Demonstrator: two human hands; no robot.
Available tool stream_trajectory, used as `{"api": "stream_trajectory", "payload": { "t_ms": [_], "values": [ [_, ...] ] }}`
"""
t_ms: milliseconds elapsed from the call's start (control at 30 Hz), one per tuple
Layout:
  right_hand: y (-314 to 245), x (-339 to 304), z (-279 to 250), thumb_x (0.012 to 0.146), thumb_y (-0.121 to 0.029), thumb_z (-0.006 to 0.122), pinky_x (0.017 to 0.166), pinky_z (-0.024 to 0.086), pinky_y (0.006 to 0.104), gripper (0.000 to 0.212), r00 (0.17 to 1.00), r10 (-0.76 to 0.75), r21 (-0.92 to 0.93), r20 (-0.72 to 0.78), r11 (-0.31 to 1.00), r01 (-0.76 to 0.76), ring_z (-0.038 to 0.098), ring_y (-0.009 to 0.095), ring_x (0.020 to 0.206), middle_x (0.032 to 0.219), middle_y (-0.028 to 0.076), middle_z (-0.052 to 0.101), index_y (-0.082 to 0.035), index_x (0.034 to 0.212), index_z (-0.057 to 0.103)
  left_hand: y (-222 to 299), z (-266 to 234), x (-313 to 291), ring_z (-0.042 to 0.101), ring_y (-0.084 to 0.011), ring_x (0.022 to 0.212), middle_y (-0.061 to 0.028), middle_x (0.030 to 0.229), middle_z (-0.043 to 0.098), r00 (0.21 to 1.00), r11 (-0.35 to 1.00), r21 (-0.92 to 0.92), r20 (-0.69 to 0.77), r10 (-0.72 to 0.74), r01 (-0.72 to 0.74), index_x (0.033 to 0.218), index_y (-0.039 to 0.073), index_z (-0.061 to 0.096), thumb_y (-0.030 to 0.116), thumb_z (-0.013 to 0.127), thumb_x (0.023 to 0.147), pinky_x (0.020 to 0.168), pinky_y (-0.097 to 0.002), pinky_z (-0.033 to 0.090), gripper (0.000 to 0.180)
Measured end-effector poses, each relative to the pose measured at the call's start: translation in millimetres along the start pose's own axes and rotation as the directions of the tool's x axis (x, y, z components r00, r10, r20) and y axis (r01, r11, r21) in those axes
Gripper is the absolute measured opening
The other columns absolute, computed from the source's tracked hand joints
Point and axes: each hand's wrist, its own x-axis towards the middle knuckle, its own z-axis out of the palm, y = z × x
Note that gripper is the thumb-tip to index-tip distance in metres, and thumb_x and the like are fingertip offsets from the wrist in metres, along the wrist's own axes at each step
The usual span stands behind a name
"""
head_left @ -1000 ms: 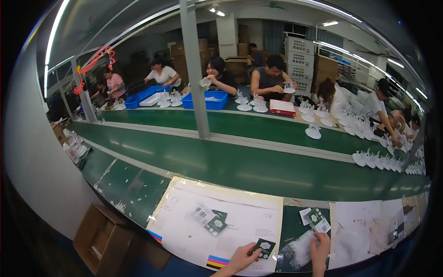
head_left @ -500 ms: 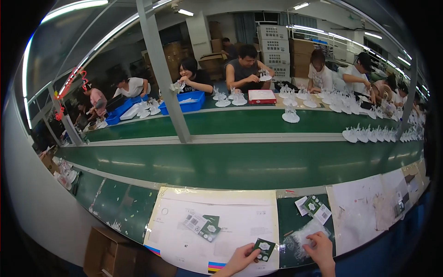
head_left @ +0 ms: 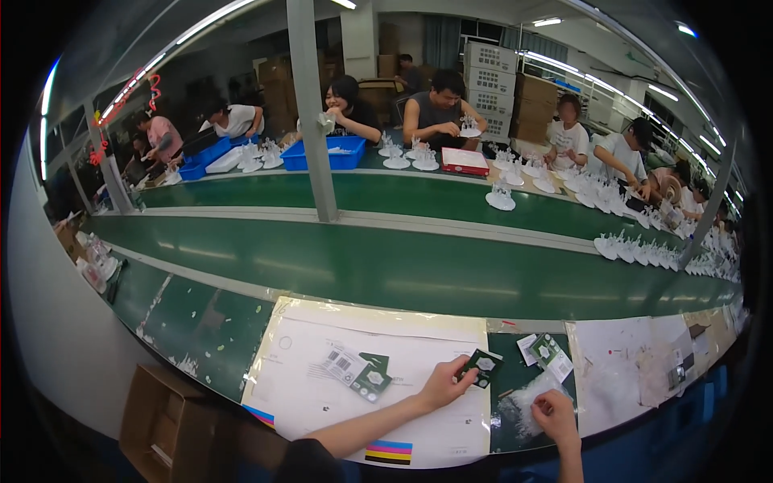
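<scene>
My left hand [head_left: 445, 383] pinches a small dark green printed card [head_left: 482, 368] by its left edge, above the right side of a white paper sheet [head_left: 314, 419]. To the right, my right hand [head_left: 555, 414] is closed with its fingertips together at the edge of a heap of small clear plastic pieces [head_left: 523, 404]. Whatever it may hold is too small to make out. Beyond the heap lie several green and white cards [head_left: 549, 352], partly overlapping. More cards [head_left: 373, 377] are on the sheet, left of my left hand.
A green conveyor belt [head_left: 354, 266] runs beyond the bench, with a metal post [head_left: 312, 113] rising behind it. Across from me, several people work among white figurines [head_left: 620, 248] and a blue bin [head_left: 322, 158]. A cardboard box [head_left: 165, 414] stands below the bench at left.
My left hand has moved forward with the green card, showing more forearm. My right hand's fingers have drawn together at the heap. The whole view has shifted slightly.
</scene>
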Motion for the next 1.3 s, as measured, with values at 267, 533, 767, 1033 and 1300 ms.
{"api": "stream_trajectory", "payload": {
  "t_ms": [267,533,767,1033,1300],
  "values": [
    [-8,6,-3,0.073,-0.002,0.066,0.051,0.047,0.0277,0.01,0.987,-0.111,-0.137,-0.115,0.986,0.095,0.06,0.019,0.055,0.077,0.009,0.062,-0.002,0.083,0.064,-3,-3,-2,0.048,-0.0162,0.046,-0.0093,0.057,0.053,0.995,1.0,-0.02,-0.095,0.019,-0.021,0.093,0.001,0.058,0.016,0.06,0.088,0.046,-0.0305,0.037,0.016],
    [27,4,5,0.084,-0.005,0.06,0.053,0.048,0.0236,0.005,0.968,0.243,0.327,-0.058,0.921,-0.211,0.061,0.011,0.062,0.077,0.006,0.065,0.0,0.084,0.06,-1,-3,0,0.048,-0.0191,0.045,-0.0106,0.057,0.054,0.997,0.999,-0.019,-0.072,0.028,-0.03,0.092,0.002,0.058,0.018,0.059,0.088,0.046,-0.0316,0.037,0.016],
    [9,7,1,0.088,-0.003,0.055,0.054,0.048,0.0239,0.004,0.971,0.229,0.261,-0.07,0.944,-0.203,0.062,0.012,0.061,0.075,0.007,0.063,0.001,0.088,0.057,-10,1,-3,0.049,-0.0127,0.048,-0.0075,0.06,0.058,0.999,0.998,-0.058,-0.05,-0.009,0.006,0.095,0.001,0.059,0.018,0.059,0.089,0.047,-0.0287,0.038,0.017],
    [12,23,-9,0.096,-0.009,0.045,0.042,0.039,0.0202,0.006,0.965,0.207,0.474,-0.163,0.874,-0.107,0.056,0.009,0.05,0.069,0.008,0.061,-0.004,0.097,0.048,-11,1,1,0.047,-0.0106,0.048,-0.0069,0.058,0.055,0.994,0.996,-0.052,-0.066,-0.082,0.078,0.093,0.0,0.058,0.018,0.059,0.09,0.046,-0.0277,0.037,0.018],
    [-6,50,-4,0.098,-0.013,0.045,0.036,0.03,0.0177,0.006,0.925,0.134,0.565,-0.355,0.819,0.098,0.042,0.006,0.04,0.062,0.004,0.055,-0.007,0.097,0.046,1,-4,0,0.051,-0.0085,0.051,-0.0051,0.062,0.059,0.993,0.985,-0.144,-0.056,-0.104,0.095,0.096,-0.001,0.059,0.017,0.058,0.091,0.047,-0.0254,0.039,0.018]
  ]
}}
